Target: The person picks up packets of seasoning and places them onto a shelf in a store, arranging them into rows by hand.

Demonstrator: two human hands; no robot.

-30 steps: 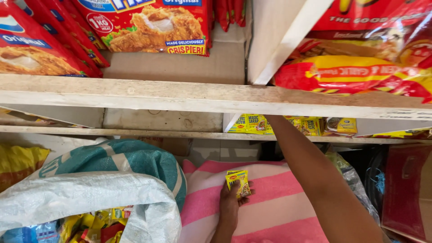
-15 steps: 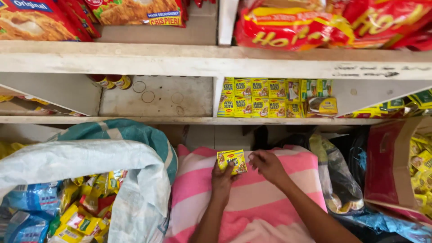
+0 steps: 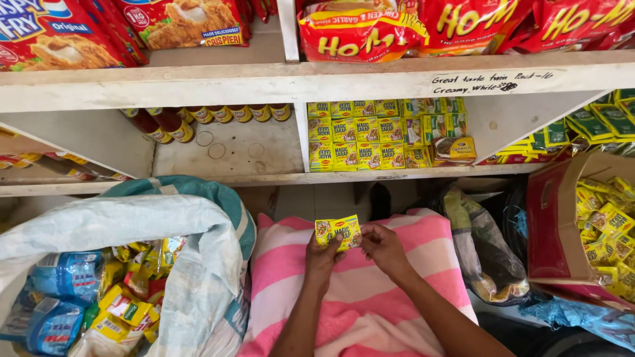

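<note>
My left hand (image 3: 322,259) and my right hand (image 3: 382,248) together hold a small strip of yellow seasoning sachets (image 3: 338,231) over a pink and white striped sack (image 3: 370,311). The left fingers pinch the strip from below, the right fingertips grip its right edge. Above, on the middle shelf, matching yellow sachets (image 3: 360,139) stand in stacked rows.
A white and teal sack (image 3: 132,218) at left holds several yellow and blue packets. A red cardboard box (image 3: 562,225) of yellow sachets stands at right, beside a dark plastic bag (image 3: 483,251). Sauce bottles (image 3: 198,118) line the shelf back. Red snack bags (image 3: 410,26) fill the top shelf.
My right arm came down from the shelf and its hand joined the left on the sachet strip. The view tilted down, showing more of the lower shelf.
</note>
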